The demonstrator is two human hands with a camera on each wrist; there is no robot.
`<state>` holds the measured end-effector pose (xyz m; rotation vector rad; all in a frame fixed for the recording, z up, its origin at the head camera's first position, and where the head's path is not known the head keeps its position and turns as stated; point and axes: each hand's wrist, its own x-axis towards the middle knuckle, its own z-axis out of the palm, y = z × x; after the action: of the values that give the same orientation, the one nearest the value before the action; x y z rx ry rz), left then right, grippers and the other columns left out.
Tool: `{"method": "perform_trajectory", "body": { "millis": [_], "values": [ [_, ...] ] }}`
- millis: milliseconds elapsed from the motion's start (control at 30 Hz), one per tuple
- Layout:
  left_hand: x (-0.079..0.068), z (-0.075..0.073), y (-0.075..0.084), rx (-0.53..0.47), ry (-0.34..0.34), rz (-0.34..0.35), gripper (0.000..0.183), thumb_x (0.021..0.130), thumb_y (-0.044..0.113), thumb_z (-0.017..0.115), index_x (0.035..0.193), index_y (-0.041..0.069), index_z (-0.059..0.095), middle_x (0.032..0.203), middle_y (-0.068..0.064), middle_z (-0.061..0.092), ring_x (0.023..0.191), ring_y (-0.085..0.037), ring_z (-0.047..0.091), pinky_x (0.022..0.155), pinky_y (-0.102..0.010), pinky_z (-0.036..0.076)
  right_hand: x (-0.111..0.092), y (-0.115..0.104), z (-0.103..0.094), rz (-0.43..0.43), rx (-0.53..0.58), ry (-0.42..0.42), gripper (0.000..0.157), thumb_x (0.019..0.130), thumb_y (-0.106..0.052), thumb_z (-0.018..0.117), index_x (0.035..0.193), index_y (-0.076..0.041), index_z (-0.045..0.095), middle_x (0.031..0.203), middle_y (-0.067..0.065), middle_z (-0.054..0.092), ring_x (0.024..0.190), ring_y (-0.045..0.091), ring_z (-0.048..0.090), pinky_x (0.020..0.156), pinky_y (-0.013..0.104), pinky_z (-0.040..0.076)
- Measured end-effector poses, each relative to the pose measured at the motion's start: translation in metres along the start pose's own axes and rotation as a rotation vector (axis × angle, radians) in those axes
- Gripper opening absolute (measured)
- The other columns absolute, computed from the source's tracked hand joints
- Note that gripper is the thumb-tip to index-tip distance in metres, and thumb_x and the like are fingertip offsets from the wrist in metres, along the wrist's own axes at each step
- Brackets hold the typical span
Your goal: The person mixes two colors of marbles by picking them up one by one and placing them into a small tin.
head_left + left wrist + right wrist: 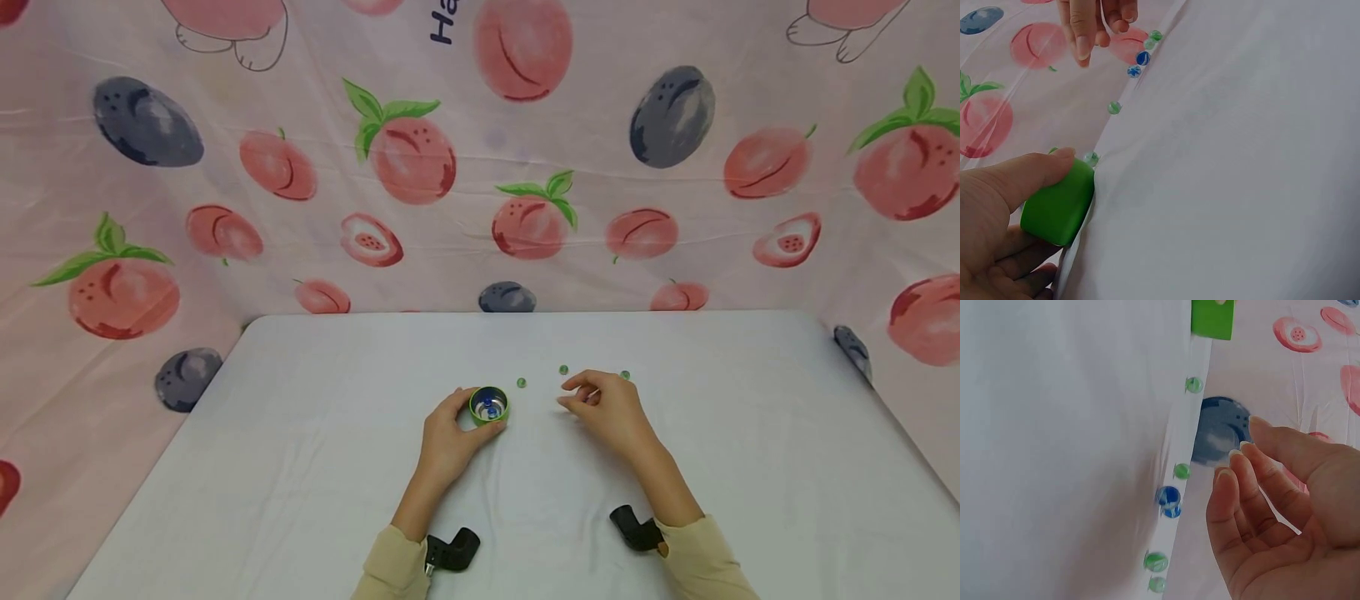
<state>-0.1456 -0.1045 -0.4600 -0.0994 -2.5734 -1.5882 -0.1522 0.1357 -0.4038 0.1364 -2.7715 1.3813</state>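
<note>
My left hand (pixel 448 440) grips a small round green cup (pixel 490 423), thumb on the near side and fingers around the far side. Blue marbles (pixel 491 410) lie inside its shiny interior. To the right of the cup, green marbles (pixel 521 382) rest apart on the table. In the right wrist view, two blue marbles (pixel 1168 497) sit close together among green marbles (pixel 1155 561); in the head view the right hand hides that spot. My right hand (pixel 609 417) hovers near the marbles, fingers loosely bent, thumb and fingertips apart, nothing between them.
A white cloth covers the table (pixel 300 467), slightly wrinkled. Behind and beside it hangs a pink curtain (pixel 450 233) printed with fruit. Black wrist cameras (pixel 453 550) jut inward from both wrists, above the cloth.
</note>
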Motion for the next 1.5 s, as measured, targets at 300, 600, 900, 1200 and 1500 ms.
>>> {"method": "perform_trajectory", "body": {
  "millis": [300, 600, 900, 1200, 1500],
  "values": [
    [0.001, 0.001, 0.000, 0.002, 0.015, 0.004, 0.053, 0.081, 0.015, 0.091, 0.128, 0.000, 0.072, 0.137, -0.022, 0.069, 0.148, -0.047, 0.045, 0.123, -0.059, 0.035, -0.007, 0.012, -0.012, 0.019, -0.027, 0.005, 0.018, 0.092, -0.009, 0.081, 0.106, 0.001, 0.078, 0.081, 0.005, 0.067, 0.077, 0.016, 0.061, 0.068, 0.024, 0.049],
    [0.000, 0.001, 0.000, 0.008, 0.015, -0.001, 0.053, 0.081, 0.015, 0.091, 0.128, 0.000, 0.072, 0.137, -0.023, 0.068, 0.148, -0.047, 0.045, 0.123, -0.059, 0.035, -0.009, 0.020, -0.015, 0.040, -0.060, 0.004, 0.018, 0.090, -0.008, 0.081, 0.103, 0.005, 0.076, 0.079, 0.006, 0.067, 0.074, 0.017, 0.059, 0.065, 0.025, 0.047],
    [0.000, 0.001, 0.004, 0.004, 0.008, -0.012, 0.054, 0.082, 0.015, 0.091, 0.129, -0.001, 0.071, 0.138, -0.024, 0.067, 0.149, -0.047, 0.043, 0.123, -0.060, 0.034, -0.006, 0.029, -0.013, 0.018, -0.097, 0.010, 0.014, 0.091, -0.004, 0.079, 0.101, 0.005, 0.076, 0.076, 0.006, 0.065, 0.073, 0.017, 0.059, 0.067, 0.028, 0.048],
    [0.000, 0.000, 0.003, 0.006, 0.010, -0.021, 0.055, 0.082, 0.016, 0.091, 0.131, -0.001, 0.070, 0.139, -0.023, 0.067, 0.149, -0.046, 0.043, 0.123, -0.060, 0.035, 0.002, 0.032, -0.007, 0.043, -0.151, -0.027, 0.013, 0.092, -0.005, 0.079, 0.102, 0.004, 0.075, 0.074, 0.005, 0.064, 0.070, 0.017, 0.055, 0.063, 0.028, 0.045],
    [0.000, 0.001, 0.000, 0.011, 0.009, -0.008, 0.055, 0.082, 0.015, 0.091, 0.130, 0.000, 0.071, 0.138, -0.022, 0.068, 0.149, -0.047, 0.044, 0.123, -0.059, 0.035, 0.005, 0.036, -0.003, 0.029, -0.168, -0.028, 0.011, 0.091, -0.005, 0.080, 0.098, 0.002, 0.076, 0.071, 0.004, 0.060, 0.067, 0.015, 0.052, 0.061, 0.027, 0.042]
  ]
}}
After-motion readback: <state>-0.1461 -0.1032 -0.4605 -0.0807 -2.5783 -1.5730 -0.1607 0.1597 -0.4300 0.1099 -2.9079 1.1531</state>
